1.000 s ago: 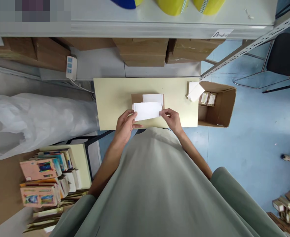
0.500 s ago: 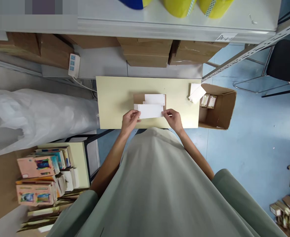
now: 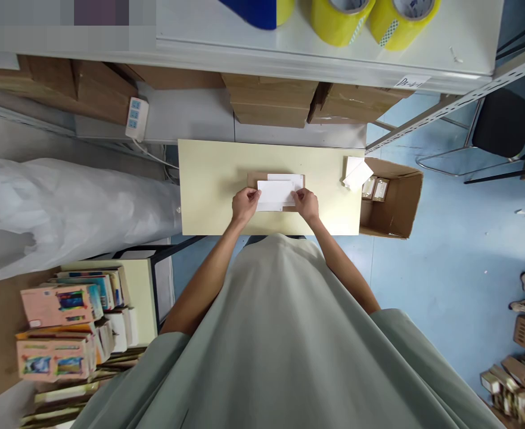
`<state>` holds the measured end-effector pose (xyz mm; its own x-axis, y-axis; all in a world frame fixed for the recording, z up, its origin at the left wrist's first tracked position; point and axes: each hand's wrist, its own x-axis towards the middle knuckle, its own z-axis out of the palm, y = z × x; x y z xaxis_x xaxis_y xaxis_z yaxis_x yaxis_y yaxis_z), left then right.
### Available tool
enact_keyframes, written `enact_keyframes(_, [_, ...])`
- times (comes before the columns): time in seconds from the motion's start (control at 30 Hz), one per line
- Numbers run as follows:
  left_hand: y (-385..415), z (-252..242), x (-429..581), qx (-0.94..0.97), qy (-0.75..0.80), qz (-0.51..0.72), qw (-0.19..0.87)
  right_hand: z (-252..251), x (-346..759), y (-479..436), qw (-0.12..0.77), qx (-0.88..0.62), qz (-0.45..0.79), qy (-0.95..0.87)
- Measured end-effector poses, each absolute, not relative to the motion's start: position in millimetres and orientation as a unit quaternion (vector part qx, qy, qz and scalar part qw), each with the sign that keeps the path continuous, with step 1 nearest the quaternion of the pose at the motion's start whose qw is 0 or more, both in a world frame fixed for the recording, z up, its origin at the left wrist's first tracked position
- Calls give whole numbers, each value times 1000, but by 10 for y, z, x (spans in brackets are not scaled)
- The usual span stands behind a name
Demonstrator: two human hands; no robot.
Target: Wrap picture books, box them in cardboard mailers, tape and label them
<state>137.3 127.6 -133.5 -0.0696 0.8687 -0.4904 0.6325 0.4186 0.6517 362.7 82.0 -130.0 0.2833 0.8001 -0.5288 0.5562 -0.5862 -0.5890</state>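
Observation:
A white paper slip point(image 3: 275, 195) is stretched between my two hands, over a brown cardboard piece point(image 3: 254, 177) that carries other white slips point(image 3: 295, 177). My left hand point(image 3: 245, 204) pinches the slip's left edge. At its right edge, my right hand point(image 3: 306, 204) has thumb and fingers closed on it. All of this is above the pale yellow tabletop point(image 3: 208, 185). The cardboard is largely covered by the slips, so its full shape is hidden.
At the table's right end lie white papers point(image 3: 357, 173). Beside it stands an open cardboard box point(image 3: 400, 202) with small packets point(image 3: 381, 189). A shelf point(image 3: 244, 50) with yellow tape rolls point(image 3: 340, 21) crosses the front. A large white plastic bag point(image 3: 87, 208) and stacked books point(image 3: 61, 307) are left.
Both hands have moved the slip slightly away from my body, so it now covers more of the cardboard and other slips. The camera view has shifted a little.

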Motion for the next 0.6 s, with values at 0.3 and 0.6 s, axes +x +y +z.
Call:
enact_keyframes(0.3, [1326,-1428,1396,552,716,102,415,-1355,3594,874,106,-795,397,-446])
enact_keyframes(0.6, [1293,-1403,1464,580,716,71,382,-1314,3476,902,61,-812,366,-451])
